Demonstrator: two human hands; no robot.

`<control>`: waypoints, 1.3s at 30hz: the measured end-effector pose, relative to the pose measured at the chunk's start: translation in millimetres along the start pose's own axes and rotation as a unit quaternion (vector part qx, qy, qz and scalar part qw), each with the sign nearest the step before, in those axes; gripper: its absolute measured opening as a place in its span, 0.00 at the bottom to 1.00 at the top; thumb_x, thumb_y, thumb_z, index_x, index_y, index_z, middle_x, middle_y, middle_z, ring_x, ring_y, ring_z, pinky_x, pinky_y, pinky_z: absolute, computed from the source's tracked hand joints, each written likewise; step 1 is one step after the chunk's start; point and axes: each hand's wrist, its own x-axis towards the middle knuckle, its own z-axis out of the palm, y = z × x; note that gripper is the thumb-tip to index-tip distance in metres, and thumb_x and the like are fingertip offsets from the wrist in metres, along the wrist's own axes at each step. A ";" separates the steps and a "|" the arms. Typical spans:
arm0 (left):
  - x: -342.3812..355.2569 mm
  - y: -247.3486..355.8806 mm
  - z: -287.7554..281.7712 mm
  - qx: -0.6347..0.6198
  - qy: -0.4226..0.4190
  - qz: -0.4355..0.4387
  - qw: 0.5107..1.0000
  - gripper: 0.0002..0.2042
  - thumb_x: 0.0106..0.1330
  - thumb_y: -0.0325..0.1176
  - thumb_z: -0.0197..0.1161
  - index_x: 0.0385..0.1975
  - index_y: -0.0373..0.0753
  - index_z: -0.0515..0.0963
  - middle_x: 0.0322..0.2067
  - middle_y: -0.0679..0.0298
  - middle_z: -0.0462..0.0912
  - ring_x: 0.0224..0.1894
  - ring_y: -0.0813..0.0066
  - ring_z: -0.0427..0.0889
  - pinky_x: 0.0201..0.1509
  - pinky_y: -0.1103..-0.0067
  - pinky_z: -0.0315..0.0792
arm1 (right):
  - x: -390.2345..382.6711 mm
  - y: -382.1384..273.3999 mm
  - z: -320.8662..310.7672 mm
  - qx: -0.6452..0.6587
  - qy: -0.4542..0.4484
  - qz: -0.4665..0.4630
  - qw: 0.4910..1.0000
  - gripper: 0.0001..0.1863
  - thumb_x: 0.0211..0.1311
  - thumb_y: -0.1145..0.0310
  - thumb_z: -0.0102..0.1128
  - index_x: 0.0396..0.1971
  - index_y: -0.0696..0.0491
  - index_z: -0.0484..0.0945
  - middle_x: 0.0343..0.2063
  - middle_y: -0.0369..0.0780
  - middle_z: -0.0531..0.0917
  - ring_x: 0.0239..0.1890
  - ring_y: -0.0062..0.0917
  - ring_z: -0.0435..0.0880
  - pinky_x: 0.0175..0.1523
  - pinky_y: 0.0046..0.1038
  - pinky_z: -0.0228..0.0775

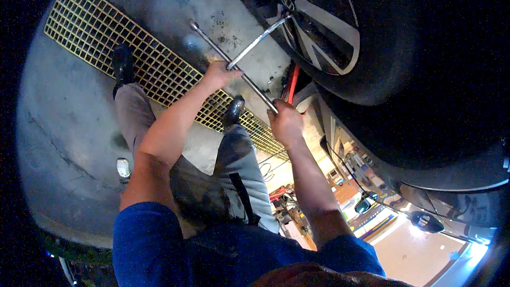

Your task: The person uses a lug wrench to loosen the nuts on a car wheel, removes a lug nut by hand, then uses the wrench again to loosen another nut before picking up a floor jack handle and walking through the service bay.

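Note:
A long metal lug wrench (257, 43) spans the space between my hands and the car wheel (329, 34). One arm of it reaches up to the wheel's hub area, where its tip meets the spokes; whether it sits on a nut is too small to tell. My left hand (219, 76) is closed around the wrench by the joint of its bars. Lower on the crossbar, at its near right end, my right hand (287, 122) grips with wrapped fingers. The crossbar's other end points free to the upper left. Any further arm behind my left hand is hidden.
A yellow floor grating (143, 56) runs diagonally under my feet across the grey concrete (69, 122). A red bar (293, 82) stands below the tyre (385, 69). The car's dark body fills the right side. Cluttered shelves and a workbench (348, 191) lie at lower right.

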 end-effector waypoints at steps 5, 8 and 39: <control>8.7 11.9 -13.5 0.005 -0.018 -0.022 1.000 0.23 0.44 0.48 0.72 0.32 0.33 0.81 0.27 0.54 0.83 0.30 0.67 0.82 0.38 0.73 0.74 | 8.3 7.4 18.8 -0.033 -0.034 0.001 0.999 0.10 0.53 0.66 0.58 0.31 0.55 0.72 0.26 0.51 0.79 0.29 0.47 0.79 0.35 0.44 0.71; 11.1 -10.6 -0.3 -0.040 -0.038 0.013 0.998 0.25 0.43 0.49 0.71 0.34 0.34 0.81 0.29 0.53 0.83 0.32 0.62 0.82 0.40 0.73 0.74 | 5.8 3.4 17.5 -0.092 -0.089 0.036 0.991 0.10 0.53 0.70 0.50 0.36 0.55 0.71 0.25 0.52 0.81 0.32 0.43 0.83 0.37 0.44 0.73; -28.0 17.5 -13.2 0.078 0.038 -0.007 0.996 0.23 0.45 0.51 0.70 0.33 0.38 0.81 0.32 0.51 0.82 0.36 0.54 0.81 0.42 0.67 0.72 | 7.2 4.3 48.1 -0.151 -0.062 0.125 0.979 0.10 0.51 0.69 0.54 0.32 0.53 0.80 0.29 0.49 0.82 0.35 0.41 0.83 0.40 0.39 0.76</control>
